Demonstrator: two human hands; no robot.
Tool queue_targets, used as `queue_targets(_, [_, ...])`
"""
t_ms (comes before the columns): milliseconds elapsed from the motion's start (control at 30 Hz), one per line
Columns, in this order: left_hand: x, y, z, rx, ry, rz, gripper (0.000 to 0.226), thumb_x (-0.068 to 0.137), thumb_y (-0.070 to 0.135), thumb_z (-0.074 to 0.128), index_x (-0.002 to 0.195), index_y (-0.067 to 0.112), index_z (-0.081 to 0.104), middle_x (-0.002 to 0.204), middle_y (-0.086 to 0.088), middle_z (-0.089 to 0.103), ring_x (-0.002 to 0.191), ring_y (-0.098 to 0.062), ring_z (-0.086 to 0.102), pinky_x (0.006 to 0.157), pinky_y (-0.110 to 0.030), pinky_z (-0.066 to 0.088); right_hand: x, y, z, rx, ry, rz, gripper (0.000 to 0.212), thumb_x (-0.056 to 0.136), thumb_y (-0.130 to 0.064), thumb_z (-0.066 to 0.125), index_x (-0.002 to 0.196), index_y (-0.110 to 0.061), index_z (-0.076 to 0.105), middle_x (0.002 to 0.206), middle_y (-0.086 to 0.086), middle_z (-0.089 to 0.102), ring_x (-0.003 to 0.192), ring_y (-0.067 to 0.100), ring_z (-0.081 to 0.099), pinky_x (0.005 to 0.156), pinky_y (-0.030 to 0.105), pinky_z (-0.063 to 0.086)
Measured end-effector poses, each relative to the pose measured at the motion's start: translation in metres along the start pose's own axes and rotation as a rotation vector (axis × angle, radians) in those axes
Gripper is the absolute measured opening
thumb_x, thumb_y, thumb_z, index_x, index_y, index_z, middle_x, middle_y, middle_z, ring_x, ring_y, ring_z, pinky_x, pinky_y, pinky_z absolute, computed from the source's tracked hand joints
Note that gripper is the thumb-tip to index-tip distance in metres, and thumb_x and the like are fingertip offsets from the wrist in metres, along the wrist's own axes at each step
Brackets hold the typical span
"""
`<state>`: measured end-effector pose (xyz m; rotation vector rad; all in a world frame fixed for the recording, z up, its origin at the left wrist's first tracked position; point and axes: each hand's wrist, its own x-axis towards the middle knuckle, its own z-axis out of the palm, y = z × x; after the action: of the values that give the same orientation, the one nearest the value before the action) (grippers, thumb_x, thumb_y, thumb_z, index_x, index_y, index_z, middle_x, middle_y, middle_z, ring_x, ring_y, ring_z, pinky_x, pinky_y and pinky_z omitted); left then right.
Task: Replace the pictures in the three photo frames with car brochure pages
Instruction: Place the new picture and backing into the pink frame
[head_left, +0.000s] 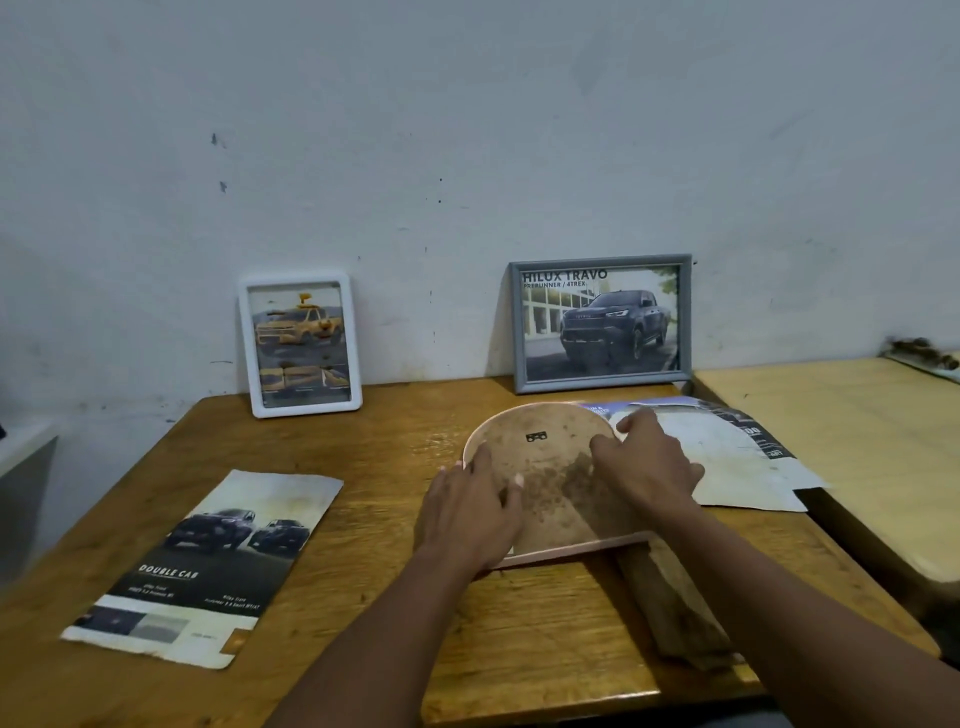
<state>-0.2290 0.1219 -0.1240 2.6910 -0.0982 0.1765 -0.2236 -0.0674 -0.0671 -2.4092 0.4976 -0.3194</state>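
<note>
The left hand (470, 501) lies flat and the right hand (649, 462) arches its fingers, apart, on the brown back of the arched pink frame (545, 457), face down mid-counter (374, 457); the right's grip is unclear. At eleven o'clock the white frame (300, 345) and at one o'clock the grey frame (601, 322) show cars, so two look done and the third is left. A brochure page (208, 561) lies at eight o'clock, a cut brochure (727, 447) at two.

A wooden table (363, 452) carries 2 upright frames, a white frame (300, 345) and a grey frame (601, 322), plus an arched frame (540, 467) face down, a brochure page (208, 566) and a cut brochure sheet (727, 457).
</note>
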Motion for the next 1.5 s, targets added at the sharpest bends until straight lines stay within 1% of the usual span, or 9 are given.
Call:
queue_targets(100, [0.011, -0.003, -0.005, -0.136, -0.058, -0.022, 0.074, 0.096, 0.069, 0.025, 0.158, 0.030, 0.016, 0.164, -0.009, 0.029, 0.153, -0.033, 0.018, 0.124, -0.052, 0.016, 0.003, -0.030, -0.030, 0.145, -0.021, -0.106, 0.027, 0.090, -0.037, 0.059, 0.110, -0.020, 0.051, 0.103, 0.002, 0.058, 0.094, 0.025, 0.055, 0.086, 0.041, 0.046])
queue_targets(267, [0.018, 0.001, -0.045, -0.703, -0.195, -0.167, 0.063, 0.096, 0.067, 0.038, 0.153, 0.056, 0.012, 0.155, 0.001, 0.039, 0.136, -0.035, 0.044, 0.107, -0.060, 0.042, 0.005, -0.090, -0.071, 0.508, -0.178, -0.329, 0.014, 0.092, -0.022, 0.060, 0.098, -0.011, 0.066, 0.096, 0.007, 0.070, 0.092, 0.024, 0.069, 0.077, 0.038, 0.058])
queue_targets(433, [0.029, -0.014, -0.120, -0.870, 0.146, -0.212, 0.059, 0.098, 0.064, 0.034, 0.147, 0.031, 0.038, 0.151, -0.010, 0.047, 0.131, -0.033, 0.050, 0.107, -0.058, 0.043, -0.013, -0.137, -0.047, 0.517, -0.369, -0.454, 0.024, 0.096, -0.033, 0.059, 0.117, -0.021, 0.058, 0.114, 0.003, 0.064, 0.102, 0.021, 0.064, 0.086, 0.042, 0.057])
queue_targets(533, [0.025, -0.033, -0.164, -1.118, 0.129, -0.270, 0.082, 0.084, 0.080, 0.042, 0.151, 0.034, 0.037, 0.140, -0.008, 0.056, 0.123, -0.035, 0.057, 0.104, -0.060, 0.046, -0.023, -0.145, -0.016, 0.463, -0.396, -0.439, 0.030, 0.094, -0.038, 0.058, 0.120, -0.024, 0.056, 0.116, -0.001, 0.060, 0.104, 0.018, 0.060, 0.090, 0.044, 0.054])
queue_targets(733, [0.005, -0.053, -0.156, -0.796, 0.123, -0.256, 0.060, 0.099, 0.046, 0.059, 0.152, 0.027, 0.039, 0.142, 0.000, 0.050, 0.105, -0.021, 0.061, 0.078, -0.038, 0.054, -0.039, -0.107, 0.044, 0.296, -0.439, -0.325, 0.044, 0.095, -0.039, 0.059, 0.134, -0.023, 0.043, 0.121, 0.004, 0.058, 0.094, 0.019, 0.059, 0.059, 0.029, 0.051])
queue_targets(933, [-0.014, -0.060, -0.082, -0.732, 0.047, -0.276, 0.057, 0.099, 0.046, 0.057, 0.150, 0.039, 0.034, 0.145, 0.006, 0.051, 0.113, -0.018, 0.057, 0.092, -0.041, 0.055, -0.042, -0.046, 0.062, -0.015, -0.270, -0.310, 0.060, 0.092, -0.049, 0.053, 0.141, -0.022, 0.033, 0.135, 0.011, 0.055, 0.117, 0.032, 0.055, 0.094, 0.050, 0.051])
queue_targets(1100, [-0.031, -0.065, -0.039, -0.228, -0.059, -0.144, 0.072, 0.102, 0.055, 0.042, 0.161, 0.035, 0.007, 0.169, -0.001, 0.016, 0.154, -0.025, 0.015, 0.122, -0.045, 0.022, -0.044, -0.027, 0.059, -0.052, -0.194, -0.375, 0.058, 0.094, -0.038, 0.058, 0.142, -0.017, 0.034, 0.135, 0.012, 0.056, 0.118, 0.031, 0.056, 0.094, 0.046, 0.052])
queue_targets(1233, [-0.032, -0.065, -0.029, 0.040, -0.076, -0.045, 0.074, 0.103, 0.061, 0.025, 0.162, 0.028, -0.005, 0.170, -0.007, -0.006, 0.156, -0.026, -0.008, 0.125, -0.046, -0.001, -0.042, -0.024, 0.050, -0.078, -0.268, -0.408, 0.056, 0.093, -0.038, 0.059, 0.141, -0.019, 0.037, 0.136, 0.010, 0.056, 0.118, 0.029, 0.056, 0.096, 0.045, 0.050])
queue_targets(1500, [-0.040, -0.042, -0.026, 0.150, 0.011, 0.156, 0.074, 0.101, 0.064, 0.029, 0.162, 0.030, 0.003, 0.171, -0.002, 0.002, 0.156, -0.023, -0.003, 0.126, -0.047, 0.004, -0.060, 0.012, 0.009, -0.196, -0.169, -0.476, 0.048, 0.091, -0.035, 0.064, 0.135, -0.029, 0.045, 0.139, 0.000, 0.053, 0.124, 0.021, 0.051, 0.101, 0.045, 0.048])
